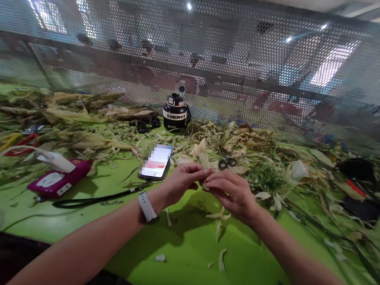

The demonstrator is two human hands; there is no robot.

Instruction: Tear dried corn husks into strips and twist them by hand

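Rising just above the joined fingertips, a pale husk piece point(202, 152) sits between the left hand point(181, 183) and the right hand point(234, 194), over the green table point(173, 274) and near its middle. The left hand is mostly closed, thumb and forefinger drawn together at the base of the piece; the right hand is curled loosely, its fingertips pinched in against the same spot, and a small pale bit shows under them. The lower end of the husk piece is covered by the fingers, so how each fingertip grips it is hard to make out, and whether the pale strips point(219, 225) below the right hand join onto it I cannot tell. Both forearms are cut off by the bottom edge, part of the phone point(156, 161) screen is blurred out, and the people behind the perforated screen point(223, 40) are indistinct. The husk piece stands with its long axis close to upright, its free end pointing up and away from the person, leaning slightly left, toward the heaped dry husks point(242, 137) at the back, with the black-handled scissors point(227, 162) lying just right of it
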